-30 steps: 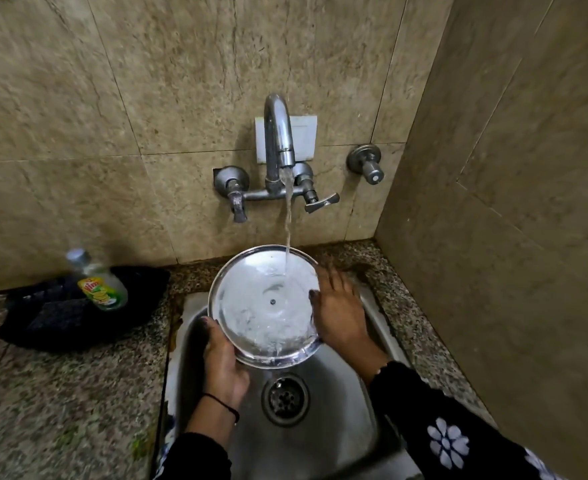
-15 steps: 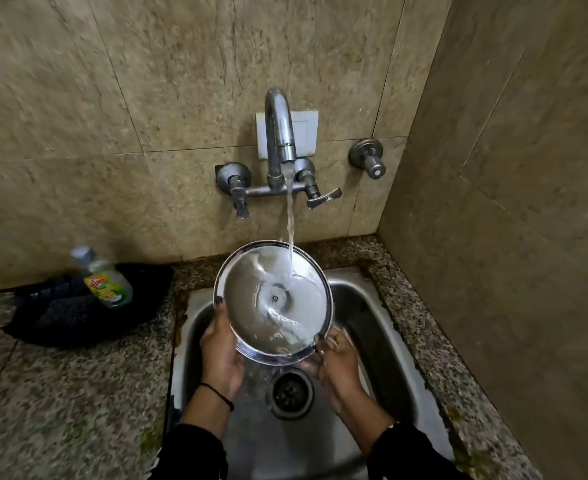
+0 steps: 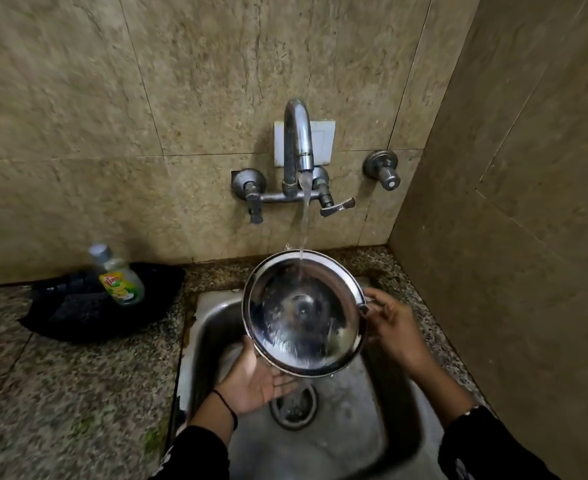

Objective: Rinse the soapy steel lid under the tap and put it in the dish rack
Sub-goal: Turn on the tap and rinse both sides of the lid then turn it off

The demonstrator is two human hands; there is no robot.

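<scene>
A round steel lid (image 3: pixel 304 313) is held tilted over the steel sink (image 3: pixel 372 427), its hollow underside facing me. Water from the wall tap (image 3: pixel 297 143) falls onto its upper part and runs down. My left hand (image 3: pixel 254 379) lies palm up under the lid's lower left rim, supporting it. My right hand (image 3: pixel 391 323) pinches the right rim with thumb and fingers. No dish rack is in view.
A green dish soap bottle (image 3: pixel 119 277) stands on a black cloth (image 3: pixel 78 310) on the granite counter (image 3: pixel 60 393) left of the sink. The drain (image 3: pixel 294 405) sits below the lid. A tiled side wall (image 3: pixel 528 237) closes in on the right.
The lid has turned and tilted more upright under the stream. My right hand went from the lower edge to the right rim. My left hand slid under the lid, palm up.
</scene>
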